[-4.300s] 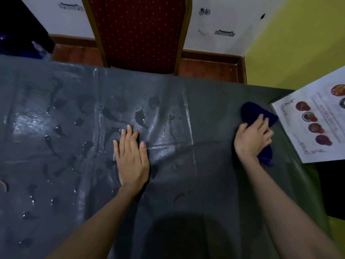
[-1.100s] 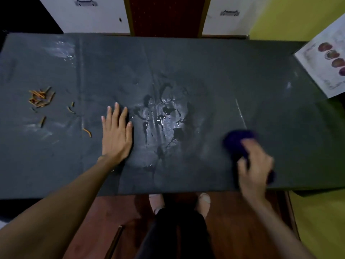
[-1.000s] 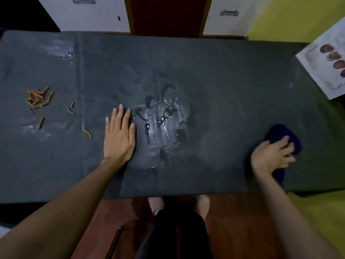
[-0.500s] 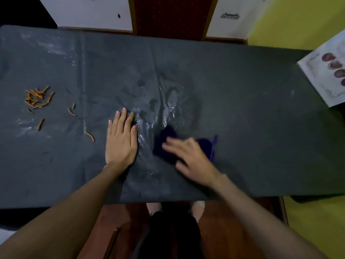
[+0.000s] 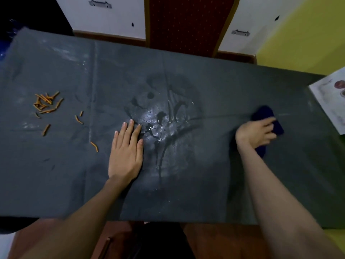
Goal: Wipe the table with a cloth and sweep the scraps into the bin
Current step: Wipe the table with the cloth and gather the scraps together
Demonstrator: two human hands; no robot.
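While you lean over the table (image 5: 186, 199), your right hand (image 5: 255, 134) lies on a dark blue cloth (image 5: 268, 120) near the table's right edge, fingers curled down over it and pressing it to the surface; part of the cloth bulges out past your fingertips and a little shows beneath your wrist; your right forearm reaches in from the near edge, wrist bent slightly inward; your left hand (image 5: 127, 152) is flat and open, palm down, fingers together, holding down the dark sheet that covers the table, just left of a wet patch (image 5: 160, 128) at the middle; your left forearm runs back to the near edge; orange scraps (image 5: 46, 103) lie scattered toward the left edge, well apart from the cloth; no bin is in view; the cloth looks soft, limp and light, probably damp, so keep it bunched under a broad palm rather than pinched at a corner; the wet sheet may slide or wrinkle.
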